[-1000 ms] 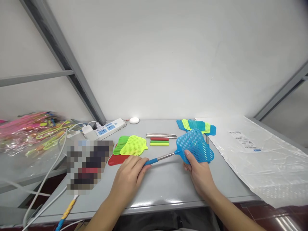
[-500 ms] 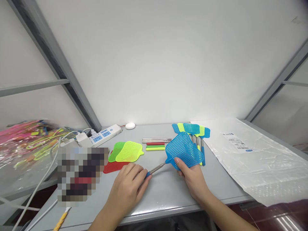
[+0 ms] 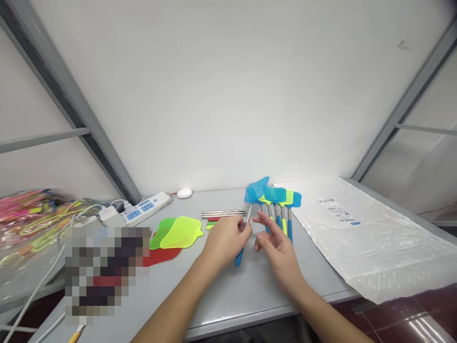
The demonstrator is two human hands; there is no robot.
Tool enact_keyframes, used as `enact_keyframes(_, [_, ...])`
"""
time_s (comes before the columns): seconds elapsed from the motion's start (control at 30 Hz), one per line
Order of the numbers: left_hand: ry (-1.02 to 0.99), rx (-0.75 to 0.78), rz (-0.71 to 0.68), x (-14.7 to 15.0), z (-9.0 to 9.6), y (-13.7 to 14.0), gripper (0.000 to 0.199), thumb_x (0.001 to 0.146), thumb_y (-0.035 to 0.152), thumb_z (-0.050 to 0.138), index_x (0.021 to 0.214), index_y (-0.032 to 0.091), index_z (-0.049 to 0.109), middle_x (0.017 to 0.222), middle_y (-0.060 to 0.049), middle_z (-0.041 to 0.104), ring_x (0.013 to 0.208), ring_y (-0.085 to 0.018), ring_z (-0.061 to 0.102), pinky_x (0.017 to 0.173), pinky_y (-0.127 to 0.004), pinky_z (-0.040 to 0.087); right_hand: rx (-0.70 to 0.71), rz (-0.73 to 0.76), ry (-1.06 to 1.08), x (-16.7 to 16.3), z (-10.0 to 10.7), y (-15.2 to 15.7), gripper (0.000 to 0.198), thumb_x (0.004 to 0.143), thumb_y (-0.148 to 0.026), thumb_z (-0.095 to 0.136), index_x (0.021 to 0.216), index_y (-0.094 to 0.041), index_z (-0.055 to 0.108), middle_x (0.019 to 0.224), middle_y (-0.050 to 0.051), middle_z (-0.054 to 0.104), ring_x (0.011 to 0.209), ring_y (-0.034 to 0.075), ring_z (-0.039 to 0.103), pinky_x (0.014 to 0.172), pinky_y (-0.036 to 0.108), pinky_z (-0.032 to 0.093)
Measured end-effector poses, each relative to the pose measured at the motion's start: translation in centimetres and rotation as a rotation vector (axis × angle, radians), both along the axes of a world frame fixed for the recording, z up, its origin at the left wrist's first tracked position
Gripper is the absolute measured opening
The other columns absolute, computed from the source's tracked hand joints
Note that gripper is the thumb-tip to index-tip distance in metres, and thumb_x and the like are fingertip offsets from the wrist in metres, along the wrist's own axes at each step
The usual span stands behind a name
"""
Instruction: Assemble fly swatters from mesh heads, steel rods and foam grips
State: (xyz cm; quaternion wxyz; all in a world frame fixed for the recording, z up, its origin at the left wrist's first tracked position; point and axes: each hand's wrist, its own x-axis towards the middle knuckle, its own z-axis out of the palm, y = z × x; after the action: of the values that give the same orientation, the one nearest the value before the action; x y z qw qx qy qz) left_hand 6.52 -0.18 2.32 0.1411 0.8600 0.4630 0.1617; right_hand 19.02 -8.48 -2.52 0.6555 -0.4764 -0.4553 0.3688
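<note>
A blue fly swatter (image 3: pixel 240 256) stands nearly upright in my left hand (image 3: pixel 227 240), whose fingers close round its handle and metal rod. Its blue mesh head overlaps the left end of a row of finished fly swatters (image 3: pixel 278 194), blue and yellow-green, with their handles toward me. Just right of the held swatter, my right hand (image 3: pixel 276 245) is open, fingers apart and holding nothing. Behind my left hand lie metal rods (image 3: pixel 223 214) and coloured handles, partly hidden. Loose mesh heads rest farther left: yellow-green (image 3: pixel 181 232), green (image 3: pixel 162 233) and red (image 3: pixel 162 256).
A white plastic bag (image 3: pixel 342 228) with a label covers the table's right side. At the back left are a power strip (image 3: pixel 148 208) with plugs and a small white rounded object (image 3: pixel 184 193). Cables and colourful plastic-wrapped items (image 3: pixel 39 228) lie at the far left, beside a blurred patch.
The blue swatter has turned from lying across both hands to pointing away from me. My right hand has let go of its mesh head; my left hand has moved right with it.
</note>
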Motion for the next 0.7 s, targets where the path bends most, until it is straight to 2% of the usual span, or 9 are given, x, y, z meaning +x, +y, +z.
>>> enact_keyframes(0.13, [0.024, 0.024, 0.023, 4.9, 0.0, 2.6, 0.027, 0.088, 0.036, 0.043, 0.074, 0.021, 0.061, 0.074, -0.005, 0.068, 0.069, -0.02, 0.063, 0.054, -0.028, 0.035, 0.13, -0.233, -0.377, 3.7, 0.5, -0.5, 0.036, 0.092, -0.033, 0.052, 0.127, -0.028, 0.051, 0.121, 0.008, 0.054, 0.084, 0.018, 0.06, 0.082, 0.038, 0.05])
enact_keyframes(0.23, [0.06, 0.018, 0.011, 8.1, -0.5, 3.9, 0.029, 0.088, 0.037, 0.043, 0.079, 0.02, 0.066, 0.081, -0.009, 0.071, 0.077, -0.024, 0.066, 0.06, -0.029, 0.042, 0.085, -0.379, -0.702, 7.5, -0.6, -0.6, 0.03, 0.091, -0.034, 0.052, 0.119, -0.025, 0.057, 0.125, 0.011, 0.049, 0.099, 0.022, 0.058, 0.092, 0.043, 0.047])
enact_keyframes(0.33, [0.101, 0.009, -0.014, 10.5, -1.2, 4.5, 0.03, 0.088, 0.037, 0.044, 0.081, 0.018, 0.067, 0.085, -0.011, 0.072, 0.082, -0.026, 0.068, 0.065, -0.031, 0.046, -0.088, -0.415, -0.799, 10.4, -2.6, -0.9, 0.031, 0.091, -0.036, 0.049, 0.118, -0.024, 0.057, 0.124, 0.011, 0.048, 0.103, 0.025, 0.057, 0.091, 0.045, 0.047])
enact_keyframes(0.43, [0.137, -0.001, -0.046, 12.1, -1.9, 4.8, 0.031, 0.087, 0.037, 0.045, 0.085, 0.018, 0.068, 0.088, -0.012, 0.072, 0.086, -0.027, 0.068, 0.069, -0.032, 0.049, -0.213, -0.428, -0.92, 11.4, -4.0, -1.3, 0.031, 0.091, -0.036, 0.048, 0.117, -0.024, 0.058, 0.122, 0.01, 0.05, 0.108, 0.027, 0.056, 0.092, 0.047, 0.046])
enact_keyframes(0.53, [0.164, -0.009, -0.077, 12.8, -2.3, 4.9, 0.03, 0.085, 0.037, 0.046, 0.089, 0.018, 0.069, 0.09, -0.011, 0.072, 0.088, -0.027, 0.068, 0.072, -0.033, 0.049, -0.243, -0.433, -1.012, 11.1, -4.2, -1.4, 0.03, 0.091, -0.036, 0.047, 0.116, -0.023, 0.059, 0.122, 0.01, 0.051, 0.115, 0.028, 0.052, 0.095, 0.047, 0.043])
enact_keyframes(0.7, [0.204, -0.014, -0.101, 13.0, -2.6, 4.6, 0.031, 0.083, 0.037, 0.046, 0.09, 0.018, 0.07, 0.09, -0.012, 0.072, 0.086, -0.027, 0.067, 0.071, -0.033, 0.049, -0.256, -0.412, -1.034, 10.7, -3.8, -1.2, 0.032, 0.09, -0.035, 0.048, 0.119, -0.023, 0.059, 0.121, 0.01, 0.053, 0.113, 0.027, 0.053, 0.095, 0.045, 0.042])
